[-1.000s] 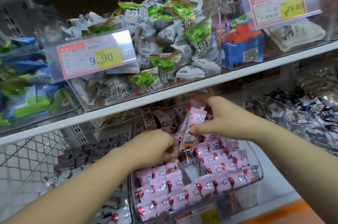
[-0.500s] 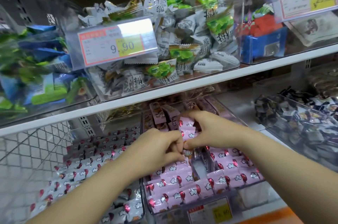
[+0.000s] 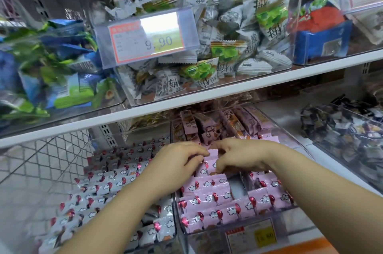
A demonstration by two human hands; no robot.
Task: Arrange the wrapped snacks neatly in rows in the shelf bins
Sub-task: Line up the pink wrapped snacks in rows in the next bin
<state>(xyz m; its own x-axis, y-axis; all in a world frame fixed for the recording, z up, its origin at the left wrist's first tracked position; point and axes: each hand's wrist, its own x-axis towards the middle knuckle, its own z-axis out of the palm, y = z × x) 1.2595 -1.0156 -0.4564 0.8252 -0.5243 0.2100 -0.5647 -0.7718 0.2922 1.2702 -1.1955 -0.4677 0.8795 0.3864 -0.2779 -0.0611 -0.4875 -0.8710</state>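
A clear bin [image 3: 289,143] on the lower shelf holds pink wrapped snacks [image 3: 209,193] laid in rows, with more standing on edge at the back [image 3: 207,127]. Both my hands reach into its middle. My left hand [image 3: 178,162] has its fingers curled down onto the edge of a pink snack [image 3: 212,155]. My right hand [image 3: 238,156] curls its fingers over the same stack from the right. The snacks under my palms are hidden. To the left, another bin holds white wrapped snacks [image 3: 116,175] in rows.
The white shelf board [image 3: 207,92] hangs just above my hands. On it stands a bin of green-and-white snack packs [image 3: 226,50] with a 9.90 price tag [image 3: 149,40]. Blue-green packs [image 3: 56,67] sit at left, dark wrapped sweets [image 3: 342,129] in a bin at right.
My right hand lowered the pink snacks it held upright down into the bin. Both hands came together over the middle row. The view shifted closer and leftward.
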